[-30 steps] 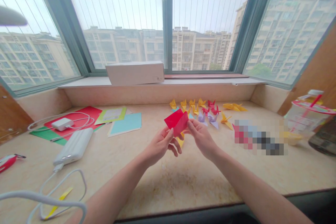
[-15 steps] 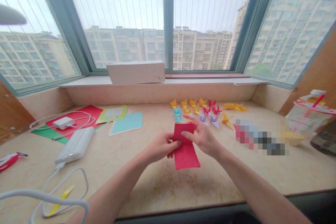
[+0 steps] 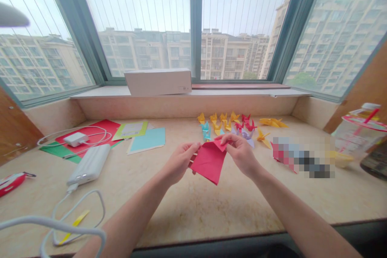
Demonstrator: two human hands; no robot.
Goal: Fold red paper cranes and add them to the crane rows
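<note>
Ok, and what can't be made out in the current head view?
- Head view: part of the left hand, hidden behind the red paper.
- Head view: part of the purple folded papers, hidden by the right hand.
- Head view: whatever lies under the pixelated patch, masked by it.
- Head view: print on the white box, too small to read.
- Head view: dark object, cut off by the right edge.

Paper cranes (image 3: 217,129) stand on a counter (image 3: 193,217) behind a sheet (image 3: 209,166) held between a person's left hand (image 3: 179,162) and right hand (image 3: 241,154). Loose papers (image 3: 148,140) lie at left, a power bank (image 3: 89,165) before them; a cup (image 3: 347,139) stands at far right. Behind, a box (image 3: 159,82) rests on the windowsill (image 3: 102,92).
</note>
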